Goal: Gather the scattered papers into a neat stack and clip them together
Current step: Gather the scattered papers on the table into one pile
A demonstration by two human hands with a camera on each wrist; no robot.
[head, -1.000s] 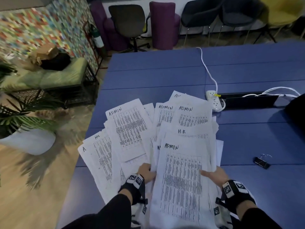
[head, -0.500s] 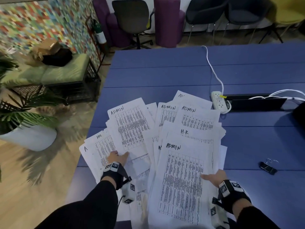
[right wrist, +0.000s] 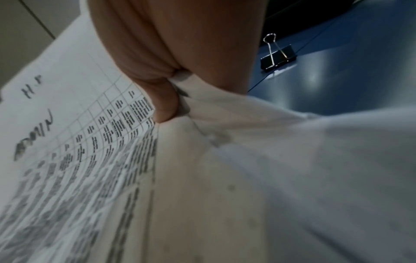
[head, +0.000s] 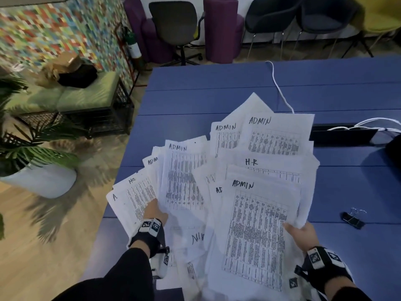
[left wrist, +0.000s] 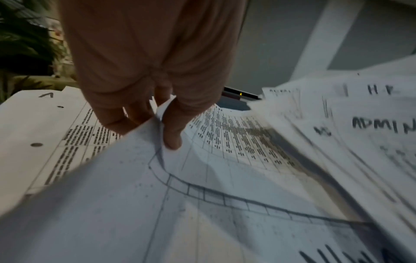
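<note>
Many white printed papers (head: 256,224) marked ADMIN and H.R lie fanned over the blue table (head: 217,94). My left hand (head: 155,211) pinches the edge of the left-hand sheets (left wrist: 202,195) between thumb and fingers. My right hand (head: 300,232) grips the right edge of the thicker bundle (right wrist: 112,160), thumb on top, and its far end is raised off the table. A black binder clip (head: 352,219) lies on the table to the right of the papers, apart from both hands; it also shows as the clip (right wrist: 278,56) beyond my right hand.
A white power strip cable (head: 280,90) runs across the table behind the papers, beside a black cable slot (head: 342,135). The table's left edge drops to the floor, where a potted plant (head: 32,170) and a green bench (head: 76,94) stand. Chairs line the far side.
My left hand has moved left from the middle of the pile and taken hold of the left sheets. The right-hand bundle has lifted and spread farther back, hiding the power strip.
</note>
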